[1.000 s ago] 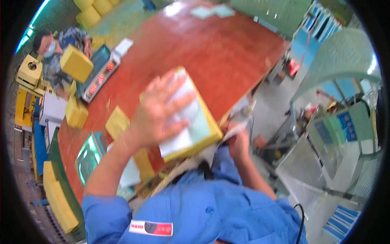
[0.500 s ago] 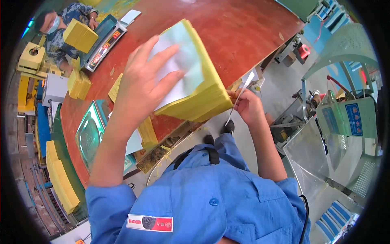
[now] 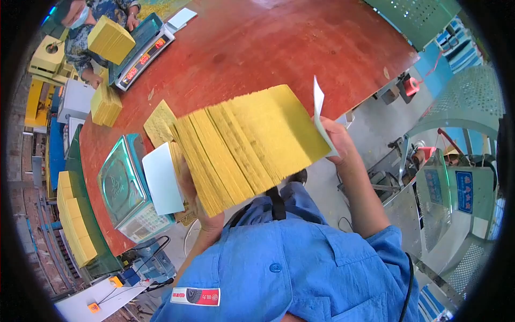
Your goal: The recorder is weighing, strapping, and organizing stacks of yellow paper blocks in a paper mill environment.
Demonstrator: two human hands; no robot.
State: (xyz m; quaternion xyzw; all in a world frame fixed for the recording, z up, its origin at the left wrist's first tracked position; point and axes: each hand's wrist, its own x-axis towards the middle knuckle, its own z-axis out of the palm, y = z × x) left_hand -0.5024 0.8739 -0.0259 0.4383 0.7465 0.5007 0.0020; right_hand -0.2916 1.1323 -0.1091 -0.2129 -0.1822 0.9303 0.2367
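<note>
Near the broad red surface (image 3: 241,53), the partly hidden left hand (image 3: 211,219) is clasping the left end of a thick yellow paper stack (image 3: 241,145); the right hand (image 3: 339,144) is pinching a white paper sheet (image 3: 319,110) at the stack's right.

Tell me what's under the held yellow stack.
Part of the left hand shows beneath the left end of the yellow stack; the rest, and anything else underneath, is covered.

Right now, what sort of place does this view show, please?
Probably a paper workshop: a digital scale stands on the large red table, and a thick stack of yellow sheets is held up in front.
</note>
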